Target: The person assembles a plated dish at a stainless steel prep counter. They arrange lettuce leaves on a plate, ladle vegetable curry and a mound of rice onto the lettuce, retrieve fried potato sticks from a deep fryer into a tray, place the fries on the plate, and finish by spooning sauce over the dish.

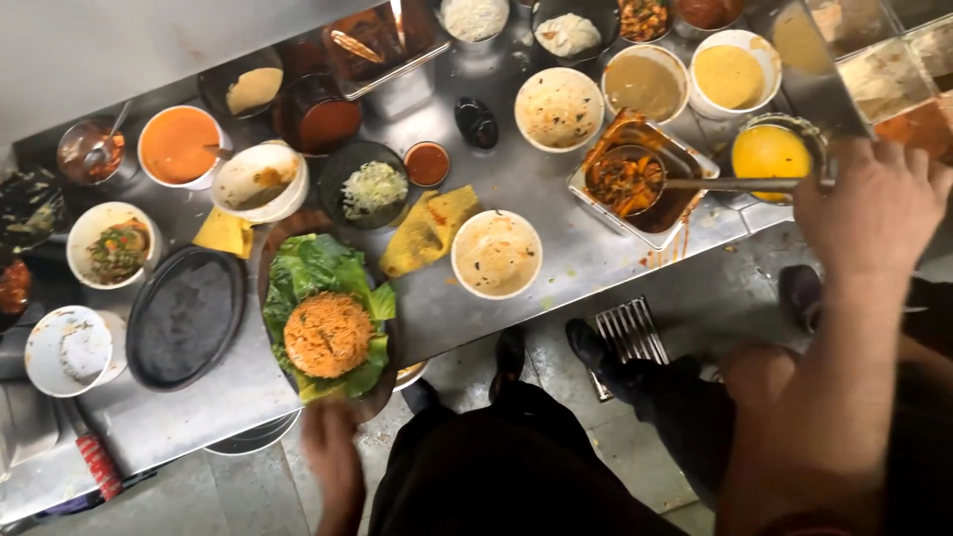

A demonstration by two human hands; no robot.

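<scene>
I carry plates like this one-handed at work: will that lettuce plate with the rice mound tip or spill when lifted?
Probably tippy: the left hand grips only the plate near edge. The rice mound looks loose and may crumble. Lettuce overhangs floppily.

Bare steel strip point(556, 208) betw yellow cloth point(429, 230) & metal tray point(596, 194) — bowls point(496, 253) crowd elsewhere, no gaps.

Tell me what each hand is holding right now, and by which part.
The right hand grips the ladle at the far end of its long handle. The left hand, blurred, holds the plate of rice on lettuce by its near rim.
</scene>
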